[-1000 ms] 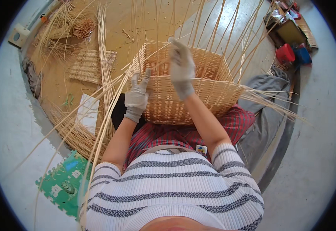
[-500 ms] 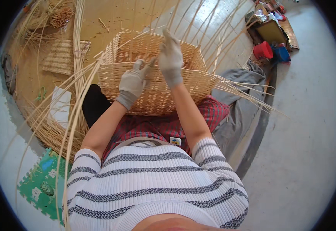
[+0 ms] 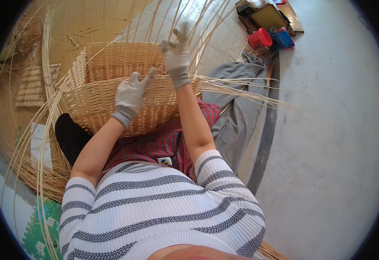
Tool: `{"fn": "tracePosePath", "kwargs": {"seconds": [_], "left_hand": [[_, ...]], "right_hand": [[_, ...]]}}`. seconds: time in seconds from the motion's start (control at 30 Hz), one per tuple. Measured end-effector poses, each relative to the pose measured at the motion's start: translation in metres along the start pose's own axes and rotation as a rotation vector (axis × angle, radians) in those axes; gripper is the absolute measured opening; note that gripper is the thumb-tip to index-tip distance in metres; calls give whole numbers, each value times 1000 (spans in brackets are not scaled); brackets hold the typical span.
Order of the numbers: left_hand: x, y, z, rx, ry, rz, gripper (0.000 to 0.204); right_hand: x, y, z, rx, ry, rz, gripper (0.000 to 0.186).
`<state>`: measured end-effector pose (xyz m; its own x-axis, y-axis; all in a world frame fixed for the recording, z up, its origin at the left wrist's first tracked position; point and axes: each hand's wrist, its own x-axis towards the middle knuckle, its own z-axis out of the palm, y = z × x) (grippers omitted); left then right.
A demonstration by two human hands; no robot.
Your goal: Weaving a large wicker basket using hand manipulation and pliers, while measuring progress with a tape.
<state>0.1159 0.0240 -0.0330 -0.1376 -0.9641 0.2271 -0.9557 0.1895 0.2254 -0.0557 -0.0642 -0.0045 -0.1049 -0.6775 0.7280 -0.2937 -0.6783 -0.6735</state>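
Observation:
A tan wicker basket [image 3: 107, 108], partly woven with long upright stakes rising from its far and right sides, rests tilted across my lap. My left hand [image 3: 131, 93], in a pale work glove, lies against its near wall just below the rim; thumb and forefinger are stretched apart, the other fingers partly hidden. At the rim's right part my gloved right hand [image 3: 176, 58] is raised among the stakes, thumb and fingers apart, fingertips slightly blurred. No strand shows clearly in either hand. Loose strand ends [image 3: 246, 89] stick out from the basket's right corner.
Bundles of long strands [image 3: 46, 56] and a woven mat [image 3: 35, 84] lie to the left. A grey cloth [image 3: 235, 112] is spread at the right. Beyond it stand a red bucket [image 3: 259, 38], a blue container [image 3: 281, 39] and a box [image 3: 267, 17]. A green foam mat [image 3: 42, 221] lies lower left.
My view has turned rightward, so the basket and surroundings sit farther left in the picture. The right hand's fingers have spread from a closer pose; the left hand remains at the near wall.

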Motion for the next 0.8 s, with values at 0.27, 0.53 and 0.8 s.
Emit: {"fn": "tracePosePath", "kwargs": {"seconds": [0.27,0.53,0.8], "left_hand": [[39,69,10,-231,507,391,66],[60,103,53,-255,-348,12,59],[-7,21,19,-698,109,223,52]], "right_hand": [[-33,10,-102,-866,29,87,14],[-32,48,-113,-947,-231,304,13],[-40,30,-110,-490,146,165,26]]}}
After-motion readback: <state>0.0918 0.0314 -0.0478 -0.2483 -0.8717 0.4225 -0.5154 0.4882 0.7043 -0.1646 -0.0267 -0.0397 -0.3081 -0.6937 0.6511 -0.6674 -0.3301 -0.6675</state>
